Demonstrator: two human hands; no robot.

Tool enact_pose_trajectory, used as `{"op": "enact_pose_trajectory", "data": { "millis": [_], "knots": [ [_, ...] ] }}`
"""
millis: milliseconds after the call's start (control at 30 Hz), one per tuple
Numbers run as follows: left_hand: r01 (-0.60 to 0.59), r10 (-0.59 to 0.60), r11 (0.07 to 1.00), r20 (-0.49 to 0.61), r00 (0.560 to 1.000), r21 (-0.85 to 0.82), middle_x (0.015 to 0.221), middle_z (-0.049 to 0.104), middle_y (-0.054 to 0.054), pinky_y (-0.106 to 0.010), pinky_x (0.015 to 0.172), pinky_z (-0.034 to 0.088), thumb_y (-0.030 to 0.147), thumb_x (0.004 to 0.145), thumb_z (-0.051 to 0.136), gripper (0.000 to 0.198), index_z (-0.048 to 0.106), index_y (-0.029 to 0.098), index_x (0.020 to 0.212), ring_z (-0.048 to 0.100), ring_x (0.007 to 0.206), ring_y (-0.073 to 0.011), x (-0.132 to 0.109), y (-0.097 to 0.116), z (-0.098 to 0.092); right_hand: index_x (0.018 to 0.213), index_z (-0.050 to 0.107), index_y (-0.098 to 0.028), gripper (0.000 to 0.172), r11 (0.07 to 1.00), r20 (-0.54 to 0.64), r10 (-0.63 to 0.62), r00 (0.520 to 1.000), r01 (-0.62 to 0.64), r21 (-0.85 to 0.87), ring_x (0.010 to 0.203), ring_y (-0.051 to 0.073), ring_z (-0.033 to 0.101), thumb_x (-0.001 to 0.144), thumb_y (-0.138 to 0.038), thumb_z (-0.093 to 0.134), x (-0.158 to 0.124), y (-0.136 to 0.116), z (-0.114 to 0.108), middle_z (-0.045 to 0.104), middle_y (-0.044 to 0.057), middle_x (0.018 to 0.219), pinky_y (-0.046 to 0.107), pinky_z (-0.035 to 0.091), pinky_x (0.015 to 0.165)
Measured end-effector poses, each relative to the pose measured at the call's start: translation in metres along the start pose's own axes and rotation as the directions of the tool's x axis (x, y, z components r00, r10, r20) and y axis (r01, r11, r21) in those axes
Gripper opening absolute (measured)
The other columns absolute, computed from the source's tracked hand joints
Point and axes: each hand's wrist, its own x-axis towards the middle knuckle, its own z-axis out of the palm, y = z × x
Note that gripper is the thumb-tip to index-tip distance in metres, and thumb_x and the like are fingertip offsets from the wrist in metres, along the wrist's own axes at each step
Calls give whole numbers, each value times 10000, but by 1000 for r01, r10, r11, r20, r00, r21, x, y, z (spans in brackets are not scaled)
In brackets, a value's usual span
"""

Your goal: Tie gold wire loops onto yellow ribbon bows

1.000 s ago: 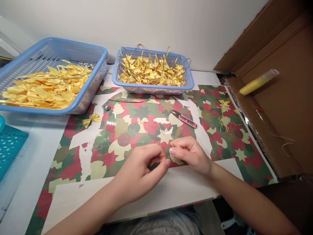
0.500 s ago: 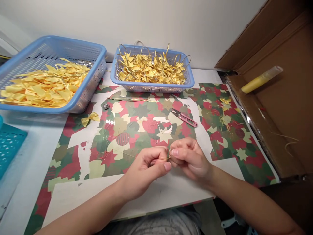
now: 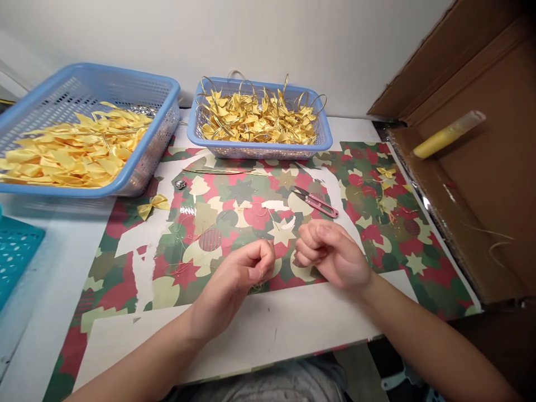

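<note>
My left hand (image 3: 247, 271) is closed in a pinch at the front middle of the mat. Just below its fingers shows a small tangle of thin yellowish thread (image 3: 257, 287). To its right, my right hand (image 3: 329, 251) is also closed, thumb pressed against the curled forefinger; what lies in it is too small or hidden to make out. A gap separates the two hands. Pink-handled thread snips (image 3: 316, 202) lie beyond my right hand. A yellow ribbon bow (image 3: 153, 206) and a small silver bell (image 3: 180, 184) rest at the left of the mat.
Blue baskets hold yellow ribbon bows: one at left (image 3: 173, 95), another at back (image 3: 259, 146) with gold cord loops. Gold cords (image 3: 226, 171) lie before the latter. A patterned mat (image 3: 238, 192) covers the table. At right stand a cardboard box (image 3: 469, 223) and yellow tube (image 3: 448, 135).
My hands were together with a fine thread at their fingertips; they have drawn apart, the left moving left and the right slightly up and right. Both remain closed.
</note>
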Motion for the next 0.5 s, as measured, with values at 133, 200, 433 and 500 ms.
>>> {"op": "enact_pose_trajectory", "data": {
  "millis": [133, 200, 433, 500],
  "knots": [
    [8, -8, 999, 5, 1000, -35, 666, 302, 18, -307, 564, 242, 325, 754, 437, 122, 434, 211, 715, 292, 606, -142, 1, 2, 0, 614, 336, -200, 428, 951, -64, -58, 996, 36, -307, 506, 90, 252, 927, -453, 483, 0, -13, -9, 280, -42, 608, 257, 223, 482],
    [2, -1, 999, 3, 1000, -40, 661, 297, 22, -302, 560, 235, 314, 757, 438, 110, 470, 210, 746, 280, 598, -139, 1, 3, 0, 627, 432, -193, 406, 759, -173, -248, 953, 80, -646, 581, 124, 348, 953, -434, 453, -3, -32, -21, 378, -10, 635, 281, 289, 551],
    [5, -5, 1000, -24, 1000, 16, 697, 329, 11, -292, 578, 259, 248, 814, 403, 174, 570, 206, 835, 296, 623, -141, -1, -2, -3, 655, 720, -210, 268, -53, -277, -658, 700, -409, -911, 1119, 381, 440, 818, -418, 672, -42, -86, -69, 677, 121, 1065, 610, 241, 958],
    [19, -18, 999, -45, 999, 26, 702, 342, 11, -284, 589, 267, 276, 874, 416, 195, 597, 207, 852, 311, 641, -138, -2, -5, -3, 722, 743, -221, 168, -50, -296, -621, 725, -414, -909, 1018, 370, 527, 772, -381, 726, -58, -89, -78, 709, 109, 907, 708, 144, 986]
  ]
}}
